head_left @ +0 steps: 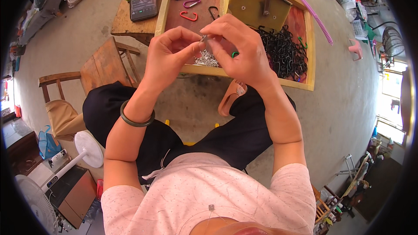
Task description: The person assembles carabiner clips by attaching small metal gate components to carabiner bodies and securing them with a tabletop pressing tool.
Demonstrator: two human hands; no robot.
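both hands (171,48) (240,45) pinch a piece (204,38), perhaps metal, over a tray (310,48) holding black hooks (284,55).

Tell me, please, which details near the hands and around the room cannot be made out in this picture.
- Small part, head view: tiny and partly covered by fingertips of the left hand and right hand.
- Silver pieces, head view: too small to count, partly behind the hands.
- Green piece, head view: mostly hidden by the right hand.
- White fan, head view: its head is cut off by the dark rim.

Tray rim (165,6) matt wd, silver pcs (206,59) shiny mtl.
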